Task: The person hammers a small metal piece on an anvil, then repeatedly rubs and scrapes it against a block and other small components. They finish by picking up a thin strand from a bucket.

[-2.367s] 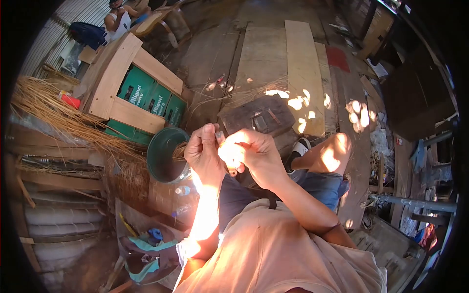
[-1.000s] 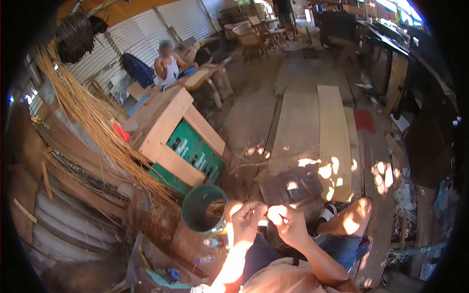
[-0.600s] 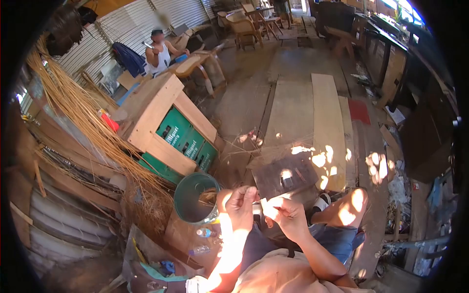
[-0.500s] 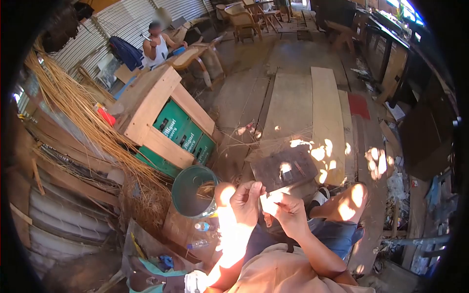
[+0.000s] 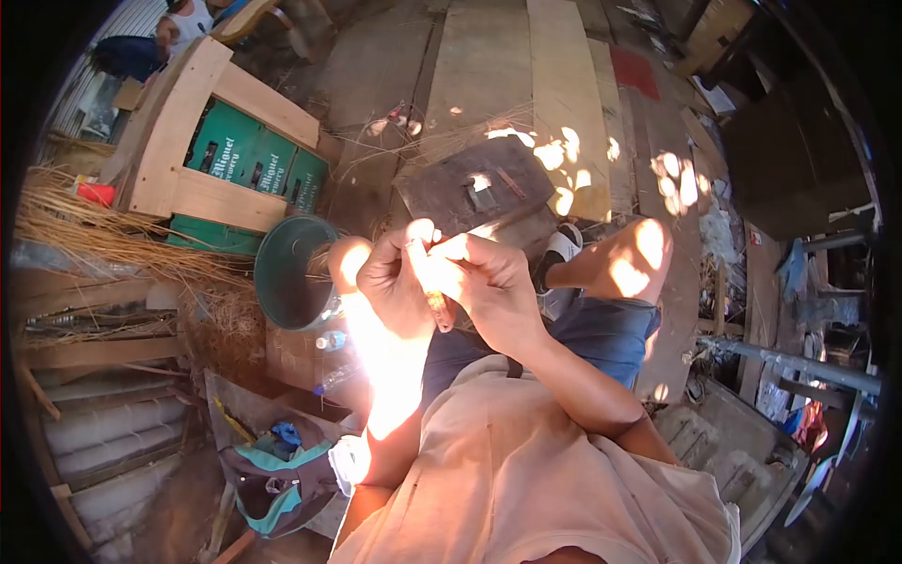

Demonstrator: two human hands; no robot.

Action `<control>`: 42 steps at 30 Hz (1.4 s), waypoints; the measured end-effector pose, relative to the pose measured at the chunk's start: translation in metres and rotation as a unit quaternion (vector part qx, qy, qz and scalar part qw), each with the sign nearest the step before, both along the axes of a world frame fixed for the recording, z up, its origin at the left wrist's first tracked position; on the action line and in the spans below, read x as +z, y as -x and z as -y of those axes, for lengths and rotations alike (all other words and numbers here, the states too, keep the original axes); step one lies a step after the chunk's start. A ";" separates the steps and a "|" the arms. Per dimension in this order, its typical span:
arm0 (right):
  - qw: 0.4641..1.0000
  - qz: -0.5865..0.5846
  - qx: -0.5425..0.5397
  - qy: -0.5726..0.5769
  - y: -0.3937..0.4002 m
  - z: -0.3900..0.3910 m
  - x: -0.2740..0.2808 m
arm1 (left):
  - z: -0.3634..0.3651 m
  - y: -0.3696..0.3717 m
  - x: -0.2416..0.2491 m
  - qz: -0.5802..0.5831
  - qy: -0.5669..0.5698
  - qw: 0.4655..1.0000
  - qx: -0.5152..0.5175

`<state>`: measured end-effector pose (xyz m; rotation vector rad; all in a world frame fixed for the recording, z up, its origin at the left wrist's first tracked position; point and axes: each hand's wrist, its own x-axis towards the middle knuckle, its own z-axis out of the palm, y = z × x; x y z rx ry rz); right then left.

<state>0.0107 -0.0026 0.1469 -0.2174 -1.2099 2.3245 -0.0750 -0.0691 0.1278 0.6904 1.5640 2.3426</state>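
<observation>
Both of my hands are together in front of my chest, with strong sunlight washing out the fingers. My left hand (image 5: 395, 282) is closed in a pinch, thumb and fingertips raised; what it pinches is lost in the glare. Touching it, my right hand (image 5: 493, 287) has its fingers curled round a tool whose orange-brown handle (image 5: 440, 312) points down toward my lap. The tool's other end is hidden by the fingers and the glare. Beyond the hands, a dark wooden block (image 5: 479, 188) with a small rectangular piece (image 5: 482, 195) on it lies low over the floor.
A green bucket (image 5: 282, 287) stands at the left, near a wooden frame (image 5: 225, 202) around green crates (image 5: 240, 155). Long cane strips (image 5: 132, 221) spread behind it. Plastic bottles (image 5: 331, 340) and an open bag (image 5: 272, 479) lie lower left. A person (image 5: 188, 23) sits far left.
My view has tilted downward, so the room shifts up and left and more of my shirt shows. My hands stay together; the right hand has turned, showing more of the handle.
</observation>
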 end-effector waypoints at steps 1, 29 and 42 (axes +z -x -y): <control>1.000 -0.006 -0.003 0.001 0.000 0.000 -0.001 | 0.000 0.000 -0.001 -0.008 0.001 1.000 0.002; 0.998 0.008 -0.039 -0.058 -0.001 0.003 -0.012 | 0.007 0.004 -0.018 -0.026 0.047 0.998 -0.017; 0.994 -0.014 -0.066 -0.083 0.000 0.008 -0.010 | 0.004 -0.001 -0.005 -0.126 0.049 0.990 0.037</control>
